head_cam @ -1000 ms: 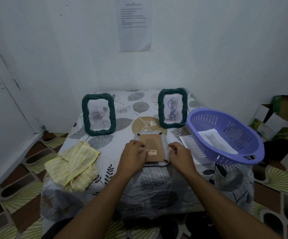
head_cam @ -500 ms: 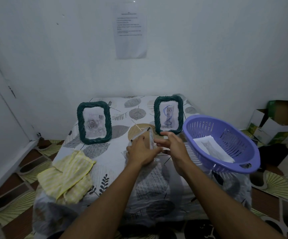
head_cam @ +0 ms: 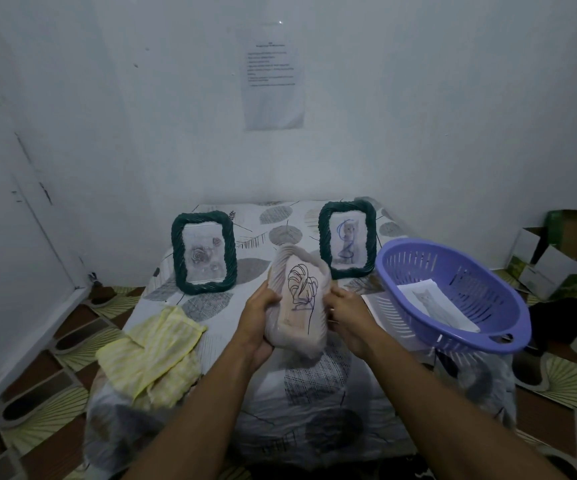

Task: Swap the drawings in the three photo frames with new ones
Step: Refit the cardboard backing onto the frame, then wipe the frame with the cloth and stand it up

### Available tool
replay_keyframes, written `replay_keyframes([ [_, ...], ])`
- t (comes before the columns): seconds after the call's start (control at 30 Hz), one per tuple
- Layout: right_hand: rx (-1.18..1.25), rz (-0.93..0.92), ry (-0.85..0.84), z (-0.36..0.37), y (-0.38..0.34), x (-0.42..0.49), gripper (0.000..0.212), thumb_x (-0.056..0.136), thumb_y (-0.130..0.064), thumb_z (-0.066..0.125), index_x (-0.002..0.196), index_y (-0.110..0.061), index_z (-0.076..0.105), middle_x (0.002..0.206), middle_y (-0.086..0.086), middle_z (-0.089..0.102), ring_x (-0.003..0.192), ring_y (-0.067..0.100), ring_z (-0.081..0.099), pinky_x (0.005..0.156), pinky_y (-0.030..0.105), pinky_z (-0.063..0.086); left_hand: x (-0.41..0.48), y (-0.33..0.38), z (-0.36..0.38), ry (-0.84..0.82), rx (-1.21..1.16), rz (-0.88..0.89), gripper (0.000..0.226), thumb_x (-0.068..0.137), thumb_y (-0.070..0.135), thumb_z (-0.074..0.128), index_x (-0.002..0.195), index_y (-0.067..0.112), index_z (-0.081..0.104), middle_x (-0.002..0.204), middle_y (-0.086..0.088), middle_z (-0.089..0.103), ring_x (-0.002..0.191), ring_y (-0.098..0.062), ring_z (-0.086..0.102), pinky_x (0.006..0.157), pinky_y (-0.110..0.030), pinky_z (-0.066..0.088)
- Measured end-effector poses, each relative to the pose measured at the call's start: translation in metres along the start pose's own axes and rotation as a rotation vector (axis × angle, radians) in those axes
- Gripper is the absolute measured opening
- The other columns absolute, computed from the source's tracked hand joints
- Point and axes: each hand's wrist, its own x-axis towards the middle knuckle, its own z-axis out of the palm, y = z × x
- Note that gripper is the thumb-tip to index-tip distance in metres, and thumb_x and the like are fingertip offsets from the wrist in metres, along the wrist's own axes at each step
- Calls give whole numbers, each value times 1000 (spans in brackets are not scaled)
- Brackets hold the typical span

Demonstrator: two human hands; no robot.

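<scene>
Head view, task thing: I see the pale ribbed-rim photo frame [head_cam: 301, 299], which shows a leaf line drawing. It is lifted clear of the leaf-print covered table [head_cam: 211, 303], face toward me.
Left hand: the left hand [head_cam: 258, 323] is curled round the frame's left edge and lower corner.
Right hand: the right hand [head_cam: 347, 318] grips the right edge with curled fingers.
Long axis: near upright, top tipped away toward the wall. The frame sits between both palms, with neither hand nearer.
Target gap: the spot between the left dark green rope-rim frame [head_cam: 204, 252] and the right dark green rope-rim frame [head_cam: 347, 239] lies straight ahead, beyond the fingertips. I judge the held frame would stand there.
Sides: the purple slotted plastic basket [head_cam: 470, 275] holds a paper cat drawing [head_cam: 432, 304] on the right-hand side. The yellow striped cloth [head_cam: 152, 348] lies on the left.
</scene>
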Motion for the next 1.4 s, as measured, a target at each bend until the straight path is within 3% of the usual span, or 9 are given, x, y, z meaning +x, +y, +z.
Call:
replay_keyframes([
  [0.2, 115, -13, 36, -7, -1, 0, 21, 96, -7, 53, 114, -12, 63, 103, 11, 71, 83, 26, 66, 63, 33, 52, -2, 4, -19, 142, 313, 87, 25, 94, 3, 43, 105, 2, 65, 101, -18, 71, 91, -33, 66, 74, -39, 55],
  [0.47, 63, -43, 60, 1, 5, 4, 17, 95, -6, 53, 108, -11, 62, 88, 9, 71, 69, 20, 66, 50, 23, 49, -14, 39, -94, 415, 1537, 374, 40, 85, 26, 66, 121, 9, 62, 120, -7, 64, 110, -22, 58, 92, -30, 43],
  [0.63, 66, -56, 43, 15, 16, 5, 22, 92, -4, 56, 113, -5, 60, 93, 16, 72, 73, 27, 68, 64, 35, 56, -35, 52, -147, 402, 1960, 197, 50, 80, 47, 53, 102, 4, 63, 109, -15, 63, 104, -31, 57, 87, -36, 44],
  [0.7, 74, -55, 35, 19, 19, 5, 24, 91, -3, 56, 115, -4, 59, 93, 17, 72, 72, 27, 69, 62, 34, 55, -38, 45, -161, 364, 1975, 232, 38, 88, 33, 50, 104, 0, 62, 114, -19, 61, 108, -35, 56, 93, -39, 44],
  [0.87, 62, -65, 16, 27, 20, 4, 26, 92, -4, 56, 117, -5, 58, 96, 17, 71, 75, 28, 68, 61, 33, 55, -40, 38, -151, 477, 1828, 399, 27, 95, 15, 41, 85, 4, 64, 93, -16, 64, 87, -35, 59, 75, -40, 41],
  [1.03, 75, -71, 16, 25, 15, 1, 22, 93, -3, 55, 114, -6, 60, 91, 15, 72, 75, 30, 67, 67, 37, 57, -33, 30, -151, 488, 1885, 283, 33, 93, 29, 56, 112, 2, 59, 124, -15, 58, 110, -32, 55, 87, -39, 43],
  [1.13, 79, -69, 11, 22, 14, 0, 24, 93, -3, 55, 116, -6, 60, 95, 16, 72, 78, 30, 67, 69, 38, 57, -30, 25, -156, 578, 1832, 343, 24, 96, 17, 48, 107, 4, 64, 113, -13, 66, 98, -32, 62, 80, -39, 46],
  [1.23, 90, -68, 7, 19, 14, -2, 23, 93, -2, 54, 115, -5, 60, 98, 19, 71, 75, 29, 67, 65, 35, 56, -35, 29, -142, 606, 1591, 467, 19, 95, 19, 54, 88, 9, 69, 80, -10, 70, 77, -29, 64, 64, -34, 44],
  [1.4, 92, -54, 12, 22, 14, -3, 23, 92, -3, 55, 115, -6, 59, 92, 15, 71, 71, 25, 67, 57, 29, 54, -34, 38, -83, 512, 1083, 629, 16, 93, 14, 58, 101, 11, 73, 87, -3, 70, 76, -13, 58, 64, -10, 40],
])
